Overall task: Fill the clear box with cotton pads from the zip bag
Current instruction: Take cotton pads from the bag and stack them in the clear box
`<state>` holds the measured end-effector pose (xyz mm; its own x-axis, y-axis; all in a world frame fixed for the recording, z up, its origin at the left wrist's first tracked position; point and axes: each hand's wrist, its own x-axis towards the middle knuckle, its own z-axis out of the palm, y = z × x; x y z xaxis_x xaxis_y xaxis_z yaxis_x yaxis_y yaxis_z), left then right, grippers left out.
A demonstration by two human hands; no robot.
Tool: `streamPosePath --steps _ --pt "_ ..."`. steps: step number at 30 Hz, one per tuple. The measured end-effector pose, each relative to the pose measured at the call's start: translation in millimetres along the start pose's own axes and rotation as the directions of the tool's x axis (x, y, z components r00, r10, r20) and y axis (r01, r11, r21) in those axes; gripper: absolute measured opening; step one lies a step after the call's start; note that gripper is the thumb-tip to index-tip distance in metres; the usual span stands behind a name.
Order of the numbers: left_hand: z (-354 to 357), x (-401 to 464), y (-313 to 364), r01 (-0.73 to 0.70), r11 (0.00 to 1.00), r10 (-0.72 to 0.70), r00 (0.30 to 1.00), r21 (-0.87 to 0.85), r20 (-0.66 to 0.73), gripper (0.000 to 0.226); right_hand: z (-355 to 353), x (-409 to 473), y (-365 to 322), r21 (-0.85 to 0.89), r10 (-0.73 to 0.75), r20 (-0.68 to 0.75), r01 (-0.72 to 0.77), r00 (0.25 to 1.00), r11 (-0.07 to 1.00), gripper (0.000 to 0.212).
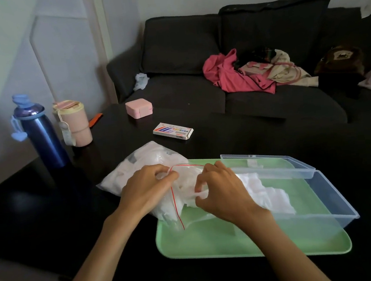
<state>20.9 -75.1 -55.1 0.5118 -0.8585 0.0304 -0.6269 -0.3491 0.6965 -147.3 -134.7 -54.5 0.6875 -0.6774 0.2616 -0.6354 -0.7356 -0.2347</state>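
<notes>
Clear box (333,197) part-filled — left hand (146,188) grips zip bag (151,165) | right hand (220,191) seemingly pinches cotton pads (201,193)

Both bare forearms reach forward from the bottom edge, converging toward the middle. The left hand (147,188) lies palm down, its fingers (160,172) curled and pinching. The right hand (221,194) lies close beside it, knuckles up, thumb and fingertips pinched together.

Glossy metal bottle (43,139), clear plastic box (328,197), matt cloth sofa (183,44)
</notes>
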Motion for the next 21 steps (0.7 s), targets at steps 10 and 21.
streamPosePath --steps 10,21 --pt "-5.3 -4.5 15.6 -0.087 0.996 0.085 0.995 -0.036 -0.049 0.036 -47.6 -6.9 16.4 0.789 0.221 0.107 -0.218 0.969 0.575 0.014" --pt "-4.1 -29.1 92.1 -0.112 0.896 0.212 0.958 -0.429 0.191 0.044 -74.5 -23.8 54.2 0.947 0.193 0.314 -0.321 0.93 0.009 0.034"
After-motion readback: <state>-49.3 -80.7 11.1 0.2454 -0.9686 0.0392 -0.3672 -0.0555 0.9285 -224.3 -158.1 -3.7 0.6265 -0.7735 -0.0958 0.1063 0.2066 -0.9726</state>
